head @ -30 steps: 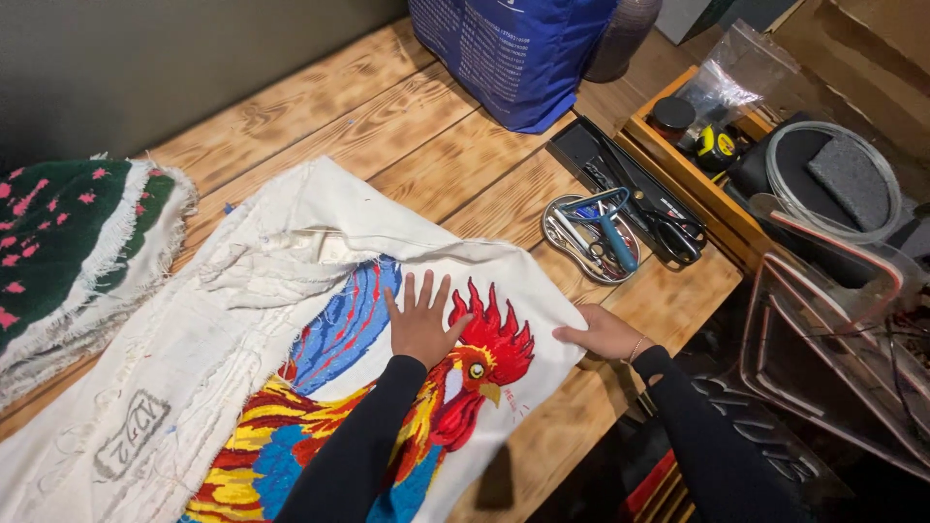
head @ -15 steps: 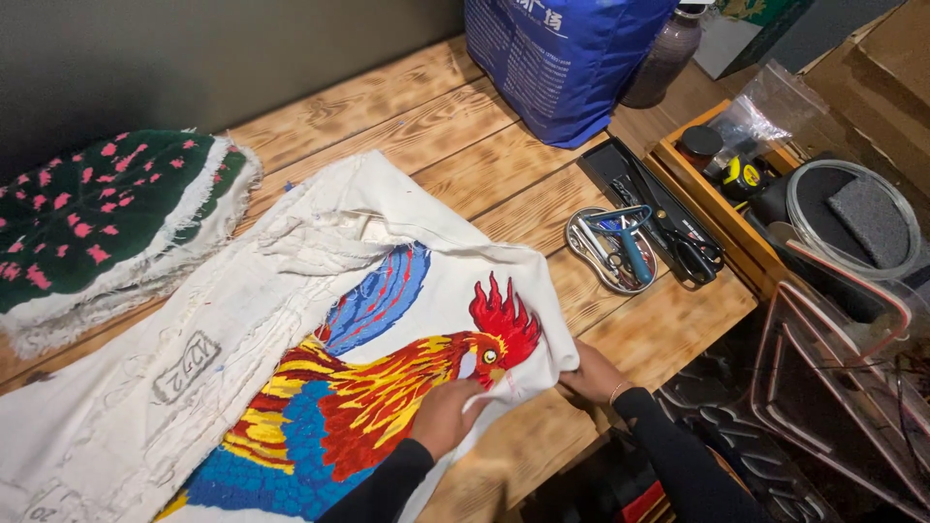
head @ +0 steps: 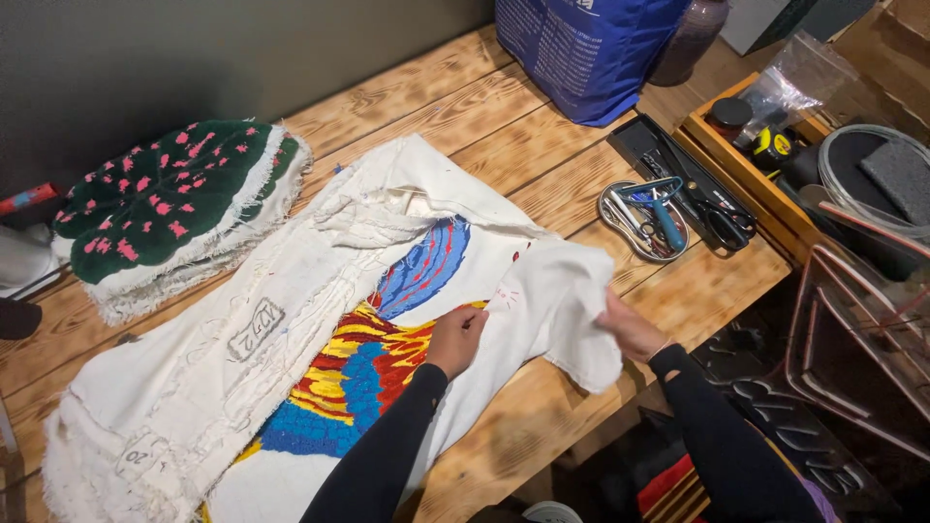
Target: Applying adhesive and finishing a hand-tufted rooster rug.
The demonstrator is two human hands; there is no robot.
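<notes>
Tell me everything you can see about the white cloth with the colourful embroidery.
The cloth is off-white, coarse woven fabric with frayed edges, lying rumpled across the wooden table. Tufted yarn in blue, red and yellow fills its middle. Its right corner is folded over the design, showing the plain back. The left hand pinches the fold's edge and the right hand grips the turned corner. Small sewn patches sit on the left part. A green and pink piece lies just beside it.

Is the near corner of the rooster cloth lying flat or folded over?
Folded over. The right hand lifts the white corner of the rooster cloth back across the design, hiding the head; the left hand grips the fold.
</notes>
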